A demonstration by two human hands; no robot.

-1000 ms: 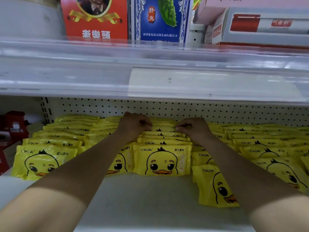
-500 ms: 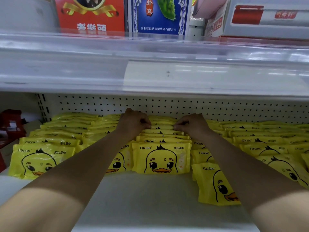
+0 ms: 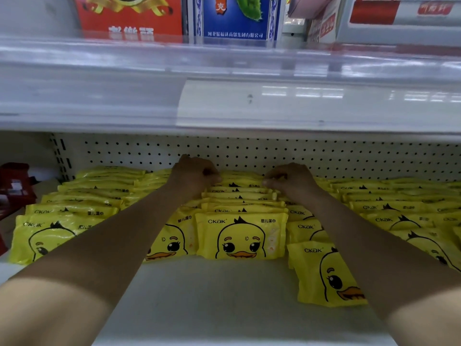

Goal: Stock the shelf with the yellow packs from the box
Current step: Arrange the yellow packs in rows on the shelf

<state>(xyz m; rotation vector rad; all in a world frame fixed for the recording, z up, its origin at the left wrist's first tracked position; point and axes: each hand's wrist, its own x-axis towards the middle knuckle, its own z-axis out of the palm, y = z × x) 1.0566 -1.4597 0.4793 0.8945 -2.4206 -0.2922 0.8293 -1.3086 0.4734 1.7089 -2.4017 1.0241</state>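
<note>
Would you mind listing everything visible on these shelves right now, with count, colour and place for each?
yellow packs: many, too many to count exactly, yellow with a duck face, in overlapping rows across the lower shelf; one lies tilted, forward of the rows, at right front.
lower shelf: one, white, bare at the front.
pegboard back panel: one, white with dark holes, behind the packs.
upper shelf edge: one, white and clear, across the middle.
red box: one, upper shelf, left.
blue box: one, upper shelf, centre.
white and red boxes: count unclear, upper shelf, right.
red item: one, far left, unclear.
left hand: one, on the back of the centre row.
right hand: one, same row, beside it.
</note>
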